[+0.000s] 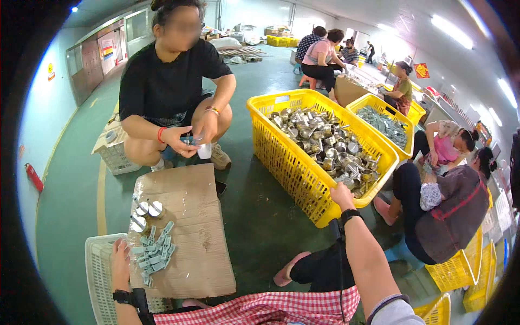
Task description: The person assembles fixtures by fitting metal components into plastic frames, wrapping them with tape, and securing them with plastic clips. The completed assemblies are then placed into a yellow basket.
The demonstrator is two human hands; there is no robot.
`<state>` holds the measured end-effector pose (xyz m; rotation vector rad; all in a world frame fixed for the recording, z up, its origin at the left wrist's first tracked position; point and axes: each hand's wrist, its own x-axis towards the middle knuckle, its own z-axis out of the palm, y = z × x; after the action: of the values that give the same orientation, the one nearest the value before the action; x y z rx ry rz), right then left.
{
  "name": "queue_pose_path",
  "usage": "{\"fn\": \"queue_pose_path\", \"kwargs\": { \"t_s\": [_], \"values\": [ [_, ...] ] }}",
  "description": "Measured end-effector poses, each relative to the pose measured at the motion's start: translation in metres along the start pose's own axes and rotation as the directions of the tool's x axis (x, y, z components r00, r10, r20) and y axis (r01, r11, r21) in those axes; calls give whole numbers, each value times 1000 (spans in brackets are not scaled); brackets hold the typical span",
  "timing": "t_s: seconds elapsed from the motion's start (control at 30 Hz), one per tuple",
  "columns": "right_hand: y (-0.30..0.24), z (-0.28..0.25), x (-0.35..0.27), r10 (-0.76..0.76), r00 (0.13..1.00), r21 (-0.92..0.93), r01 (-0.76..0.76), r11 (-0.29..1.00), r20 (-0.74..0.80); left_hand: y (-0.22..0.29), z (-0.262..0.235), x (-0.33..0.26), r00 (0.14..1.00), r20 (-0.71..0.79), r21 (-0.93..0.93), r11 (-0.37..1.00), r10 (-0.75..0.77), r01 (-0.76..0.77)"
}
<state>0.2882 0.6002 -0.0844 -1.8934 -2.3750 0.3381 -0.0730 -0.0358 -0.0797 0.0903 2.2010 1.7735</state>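
Note:
My right hand [342, 196] is closed over the near rim of a large yellow crate [281, 162], which is heaped with shiny metal cylinders [330, 146] that have thin rod-like handles. At the left edge of a brown cardboard sheet [197, 238], my left hand [120, 265] is closed on that edge, beside a white plastic basket [97, 271]; its thumb is hidden. Three metal cup-like pieces [140, 223] with rods stand on the cardboard. Next to them lies a pile of grey-green plastic clips [156, 254], close to my left fingers.
Across the cardboard a person [176, 81] squats, handling a small grey piece and something white. Another yellow crate [358, 104] holds grey-green pieces. Two people [447, 208] sit at the right, near yellow baskets [460, 265]. Others work at a table farther back.

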Motion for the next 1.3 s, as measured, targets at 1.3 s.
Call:
{"fn": "queue_pose_path", "kwargs": {
  "t_s": [1.3],
  "values": [
    [-111, 170, -334, -495, 138, 328, -889, 319, 858, -64, -17, 9, 963, -158, 460, 847, -217, 266]
  ]
}}
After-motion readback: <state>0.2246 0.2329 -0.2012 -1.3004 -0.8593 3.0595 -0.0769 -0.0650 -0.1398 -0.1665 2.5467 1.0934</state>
